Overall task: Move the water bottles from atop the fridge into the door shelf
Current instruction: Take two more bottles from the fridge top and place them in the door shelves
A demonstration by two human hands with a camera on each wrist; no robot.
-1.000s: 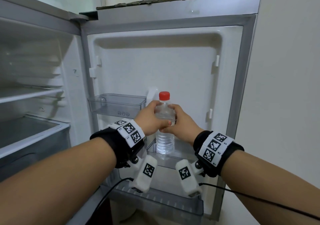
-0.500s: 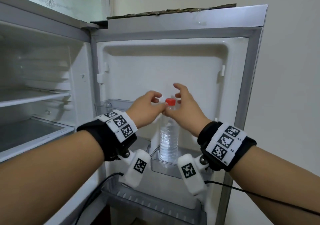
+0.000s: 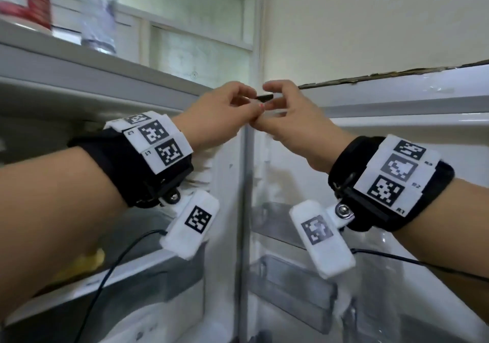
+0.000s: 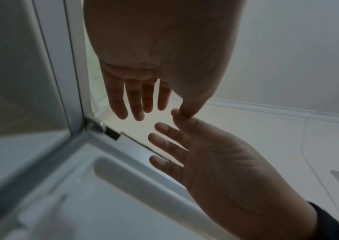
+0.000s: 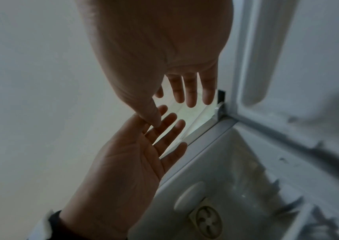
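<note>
A clear water bottle stands atop the fridge at the upper left, blurred by motion. My left hand and right hand are raised side by side at the fridge's top edge, by the door hinge, to the right of and below that bottle. Both hold nothing. In the left wrist view the left hand shows straight, spread fingers and its thumb tip meets the right hand. The right wrist view shows the right hand the same way above the left hand. Clear door shelves lie below my wrists.
A red and white container stands left of the bottle on the fridge top. The open door fills the right side, with a pale wall behind. Fridge compartment shelves sit at the lower left. Cables hang from both wrist cameras.
Both hands let go of the red-capped bottle, left standing in the door shelf, and rose to the fridge's top edge. The head view tilted up, bringing the fridge top into sight.
</note>
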